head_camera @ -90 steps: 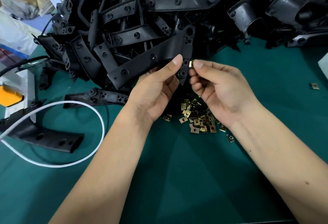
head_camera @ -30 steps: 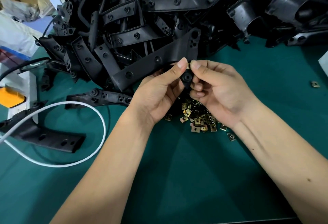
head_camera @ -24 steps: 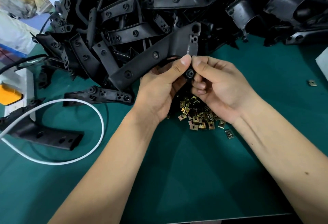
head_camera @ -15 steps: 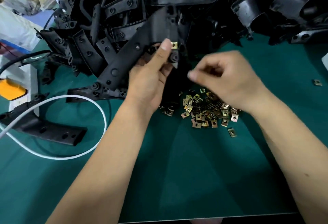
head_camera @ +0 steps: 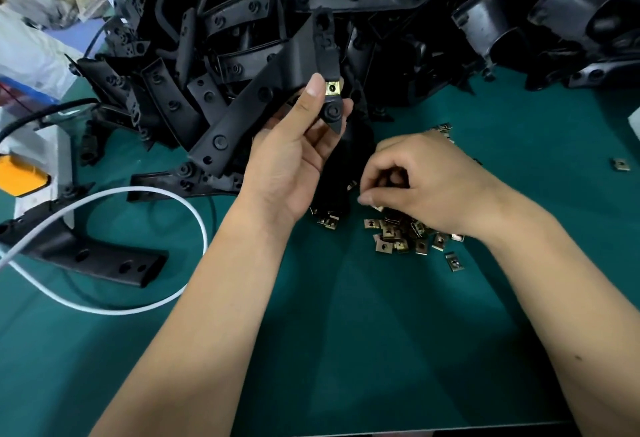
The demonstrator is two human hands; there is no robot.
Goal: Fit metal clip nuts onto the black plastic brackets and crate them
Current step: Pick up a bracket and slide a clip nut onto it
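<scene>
A green table mat (head_camera: 398, 350) fills most of the view, and its whole near half between the two forearms is bare cloth. Across the far side a heap of black brackets (head_camera: 398, 14) spreads from the left edge to the right edge and walls off the back of the table. To the left, a white cable (head_camera: 145, 306) loops over the mat and crosses a lone bracket (head_camera: 90, 256) lying flat near the left edge. Beyond it stands a white device with an orange part (head_camera: 20, 178), and a second flat bracket (head_camera: 180, 183) lies just in front of the heap.

The left hand (head_camera: 294, 159) is raised, palm toward the camera, with thumb and fingers curled round one end of a long black bracket (head_camera: 242, 118). That bracket slants down to the left against the heap. A brass clip nut (head_camera: 333, 89) sits fitted on the held end, just beside the thumb tip.

The right hand (head_camera: 426, 187) is lower, knuckles up, fingers curled over the pile of loose clip nuts (head_camera: 405, 235) on the mat. Its fingertips seem to pinch at something, but blur and the hand itself hide whether a nut is held. One stray nut (head_camera: 620, 164) lies well apart near the right edge.
</scene>
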